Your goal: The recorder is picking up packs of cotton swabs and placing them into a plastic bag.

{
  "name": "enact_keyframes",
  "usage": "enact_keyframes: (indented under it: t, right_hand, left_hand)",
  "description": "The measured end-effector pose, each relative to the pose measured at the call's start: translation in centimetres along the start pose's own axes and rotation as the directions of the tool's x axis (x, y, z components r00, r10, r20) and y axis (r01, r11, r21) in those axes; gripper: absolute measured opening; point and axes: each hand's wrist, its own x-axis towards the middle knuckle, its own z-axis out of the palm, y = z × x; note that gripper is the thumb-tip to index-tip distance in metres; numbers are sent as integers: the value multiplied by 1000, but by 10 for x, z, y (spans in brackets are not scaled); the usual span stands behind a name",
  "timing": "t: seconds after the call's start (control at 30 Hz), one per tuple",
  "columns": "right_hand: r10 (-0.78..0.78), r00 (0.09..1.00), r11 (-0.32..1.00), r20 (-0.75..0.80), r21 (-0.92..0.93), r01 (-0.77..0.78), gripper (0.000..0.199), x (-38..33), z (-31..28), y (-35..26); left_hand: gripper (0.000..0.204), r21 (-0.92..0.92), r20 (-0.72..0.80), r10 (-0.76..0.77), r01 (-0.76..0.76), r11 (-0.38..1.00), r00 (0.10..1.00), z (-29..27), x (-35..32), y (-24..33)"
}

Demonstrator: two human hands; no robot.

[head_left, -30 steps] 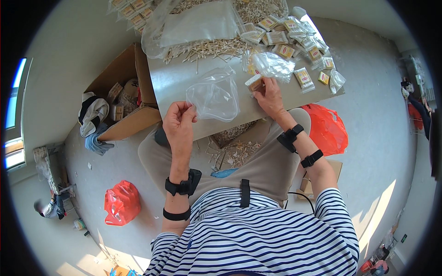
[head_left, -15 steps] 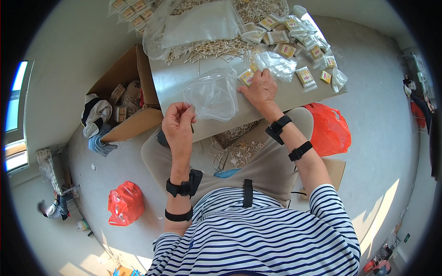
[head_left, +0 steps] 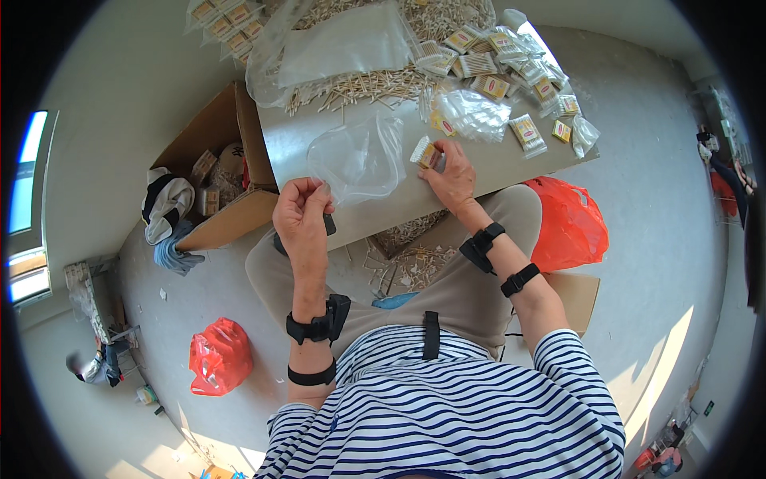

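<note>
Right hand (head_left: 454, 179) drawn back — curled (pinching packet (head_left: 425, 153)).

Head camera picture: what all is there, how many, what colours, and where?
Table: one, grey, upper middle
Loose cotton swabs: uncountable, pale, heaped on the table
Plastic sheet: one or more, whitish, over swabs
Swab packets: many, yellow and clear, table's right
Small bags: a stack, clear, beside packets
Big bag: one, clear, left hand
Held packet: one, yellow and white, right hand
Open carton: one, brown, left of table
Clothes: two pieces, white and blue, carton's edge
Shopping bags: two, red, left floor, beside right knee
Window: one, bright, far left
Other people: at least two, colours unclear, far edges
Shirt: one, striped blue and white, bottom
Straps: four, black, forearms
Hands: two, bare, near table edge
</note>
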Motion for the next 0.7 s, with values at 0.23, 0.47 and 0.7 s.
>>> enact_keyframes:
  t: [0.23, 0.47, 0.7]
  right_hand:
    - [23, 999, 998, 25, 51, -24, 49, 1, 8, 3]
    - [-63, 998, 983, -30, -173, 56, 41, 4, 5, -4]
    - [-270, 940, 751, 210, -564, 342, 30, 22, -32, -38]
  left_hand:
    - [5, 24, 5, 15, -15, 1000, 1000, -3, -2, -1]
    - [6, 22, 38, 3, -4, 1000, 999, -4, 1, -2]
    - [7, -18, 13, 8, -7, 1000, 1000, -3, 2, -3]
